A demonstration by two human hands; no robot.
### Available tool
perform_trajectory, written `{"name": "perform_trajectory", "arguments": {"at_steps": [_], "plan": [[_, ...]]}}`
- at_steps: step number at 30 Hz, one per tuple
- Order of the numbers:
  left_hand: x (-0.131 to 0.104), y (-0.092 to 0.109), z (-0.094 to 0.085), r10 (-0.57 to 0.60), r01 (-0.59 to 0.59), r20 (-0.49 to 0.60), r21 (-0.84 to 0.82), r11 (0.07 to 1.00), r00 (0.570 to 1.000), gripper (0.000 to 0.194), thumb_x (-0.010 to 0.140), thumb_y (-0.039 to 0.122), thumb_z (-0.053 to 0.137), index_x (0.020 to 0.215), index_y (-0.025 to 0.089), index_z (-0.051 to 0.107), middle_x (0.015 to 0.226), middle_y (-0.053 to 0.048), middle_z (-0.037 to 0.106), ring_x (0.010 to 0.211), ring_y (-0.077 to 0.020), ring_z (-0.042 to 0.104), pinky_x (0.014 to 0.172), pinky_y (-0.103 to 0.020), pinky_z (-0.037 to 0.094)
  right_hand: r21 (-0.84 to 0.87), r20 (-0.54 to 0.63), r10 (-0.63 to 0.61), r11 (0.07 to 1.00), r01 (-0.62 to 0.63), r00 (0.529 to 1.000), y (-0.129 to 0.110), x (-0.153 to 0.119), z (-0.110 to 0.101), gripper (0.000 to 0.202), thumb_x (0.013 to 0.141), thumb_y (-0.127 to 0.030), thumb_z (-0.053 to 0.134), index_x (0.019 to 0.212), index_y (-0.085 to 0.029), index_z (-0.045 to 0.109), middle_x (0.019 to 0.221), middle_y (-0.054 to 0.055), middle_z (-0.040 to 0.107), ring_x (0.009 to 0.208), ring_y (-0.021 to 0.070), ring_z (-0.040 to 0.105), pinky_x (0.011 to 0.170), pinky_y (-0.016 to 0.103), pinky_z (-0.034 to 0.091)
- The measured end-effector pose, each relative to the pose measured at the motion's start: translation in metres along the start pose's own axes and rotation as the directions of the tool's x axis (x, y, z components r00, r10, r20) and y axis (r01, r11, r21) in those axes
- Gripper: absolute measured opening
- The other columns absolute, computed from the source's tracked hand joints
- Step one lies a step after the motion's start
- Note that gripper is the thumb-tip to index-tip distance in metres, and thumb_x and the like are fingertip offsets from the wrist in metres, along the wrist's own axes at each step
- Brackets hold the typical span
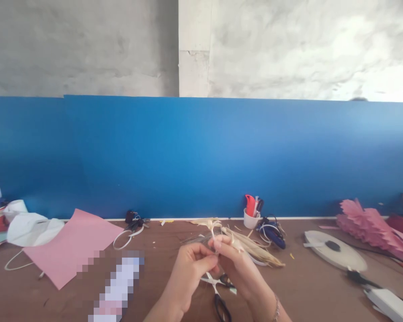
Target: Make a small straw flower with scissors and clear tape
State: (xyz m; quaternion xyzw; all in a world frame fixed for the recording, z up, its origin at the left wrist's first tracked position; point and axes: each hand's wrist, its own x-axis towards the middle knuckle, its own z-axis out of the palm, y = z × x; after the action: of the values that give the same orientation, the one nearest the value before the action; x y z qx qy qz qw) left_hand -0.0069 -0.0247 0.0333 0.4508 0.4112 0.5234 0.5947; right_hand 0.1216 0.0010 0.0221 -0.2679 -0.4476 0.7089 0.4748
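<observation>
My left hand (193,268) and my right hand (240,266) meet over the middle of the table, their fingertips pinched together. Between them rises a thin pale stem with a straw-coloured, husk-like top (212,225). Its lower end is hidden by my fingers. Another small pale piece (237,244) shows by my right hand, and I cannot make out whether it is held. Behind my hands lies a bundle of dry, straw-coloured husk strips (263,251). Open scissors (218,293) with black handles lie on the table beneath my hands, partly covered by them.
Pink paper (75,248) and crumpled white material (33,229) lie left. A pixelated object (117,288) is nearer. A white cup (251,220) holds tools by the blue partition (201,156). Rightward are a white disc (336,250), pleated pink paper (372,230) and a white device (389,304).
</observation>
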Motion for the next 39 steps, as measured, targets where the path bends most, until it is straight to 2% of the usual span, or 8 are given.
{"name": "perform_trajectory", "arguments": {"at_steps": [3,6,11,15,19,29,33,39], "plan": [[0.000,-0.003,0.000,-0.017,0.020,0.057,-0.063,0.998,0.998,0.017,0.061,0.026,0.071,0.054,0.014,0.061,0.049,-0.002,0.062,0.053,-0.0127,0.052,0.062,-0.027,0.039,0.123,0.087,-0.013,0.992,0.002,0.996,-0.002,0.000,0.003,0.017,0.070,-0.032,0.070,0.070,-0.018,0.059,0.058,-0.004,0.050,0.047,0.0094,0.048,0.047,0.022,0.037],[0.001,-0.004,0.000,-0.032,0.037,0.073,-0.070,0.997,0.997,0.017,0.060,0.027,0.072,0.055,0.014,0.062,0.050,-0.002,0.063,0.052,-0.0126,0.052,0.062,-0.027,0.039,0.156,0.079,-0.030,0.988,0.017,0.996,-0.003,-0.001,0.005,0.018,0.067,-0.030,0.071,0.069,-0.019,0.057,0.058,-0.006,0.046,0.045,0.0092,0.046,0.045,0.022,0.037],[0.003,-0.005,-0.001,-0.040,0.040,-0.002,-0.001,0.999,0.999,0.017,0.059,0.027,0.072,0.054,0.015,0.061,0.049,-0.003,0.063,0.052,-0.0138,0.053,0.060,-0.027,0.038,-0.056,-0.094,-0.054,0.997,0.049,0.994,-0.005,0.000,0.001,0.022,0.064,-0.032,0.074,0.074,-0.018,0.061,0.059,-0.004,0.051,0.046,0.0087,0.046,0.047,0.022,0.036],[0.002,-0.004,0.000,-0.033,0.035,-0.027,0.049,0.998,0.999,0.017,0.060,0.026,0.069,0.053,0.015,0.060,0.050,-0.003,0.063,0.052,-0.0135,0.051,0.061,-0.027,0.037,-0.188,-0.153,-0.158,0.974,0.128,0.976,-0.008,0.000,0.002,0.023,0.058,-0.030,0.077,0.065,-0.016,0.061,0.057,-0.004,0.050,0.050,0.0077,0.042,0.049,0.020,0.033],[-0.001,0.000,0.002,-0.010,0.012,-0.037,0.043,0.999,0.999,0.018,0.062,0.028,0.068,0.053,0.015,0.060,0.051,-0.002,0.063,0.054,-0.0131,0.051,0.062,-0.027,0.037,-0.225,-0.225,-0.233,0.957,0.182,0.946,-0.007,0.000,0.005,0.020,0.061,-0.028,0.074,0.062,-0.016,0.057,0.056,-0.005,0.048,0.052,0.0080,0.040,0.051,0.020,0.033],[0.001,0.000,-0.001,0.016,-0.016,-0.009,0.033,0.999,1.000,0.020,0.063,0.032,0.070,0.055,0.015,0.062,0.054,-0.003,0.063,0.057,-0.0139,0.051,0.064,-0.027,0.038,0.017,-0.222,-0.163,0.985,0.171,0.961,0.002,0.001,0.009,0.021,0.064,-0.027,0.073,0.067,-0.017,0.055,0.062,-0.004,0.048,0.053,0.0091,0.044,0.052,0.022,0.037],[0.003,-0.002,-0.001,0.036,-0.035,-0.028,0.032,0.999,0.999,0.022,0.063,0.034,0.071,0.056,0.015,0.061,0.055,-0.003,0.063,0.058,-0.0143,0.052,0.064,-0.027,0.038,-0.020,-0.241,-0.149,0.989,0.149,0.959,0.000,0.002,0.011,0.026,0.062,-0.031,0.075,0.073,-0.017,0.057,0.060,-0.005,0.048,0.050,0.0090,0.044,0.047,0.022,0.036],[0.006,-0.011,-0.001,0.011,-0.010,-0.033,0.039,0.999,0.999,0.027,0.059,0.039,0.074,0.057,0.015,0.062,0.056,-0.003,0.063,0.056,-0.0144,0.053,0.061,-0.026,0.038,-0.173,-0.301,-0.194,0.974,0.146,0.934,-0.006,-0.001,0.013,0.028,0.058,-0.034,0.077,0.064,-0.015,0.058,0.054,-0.005,0.047,0.048,0.0070,0.041,0.044,0.019,0.032]]}}
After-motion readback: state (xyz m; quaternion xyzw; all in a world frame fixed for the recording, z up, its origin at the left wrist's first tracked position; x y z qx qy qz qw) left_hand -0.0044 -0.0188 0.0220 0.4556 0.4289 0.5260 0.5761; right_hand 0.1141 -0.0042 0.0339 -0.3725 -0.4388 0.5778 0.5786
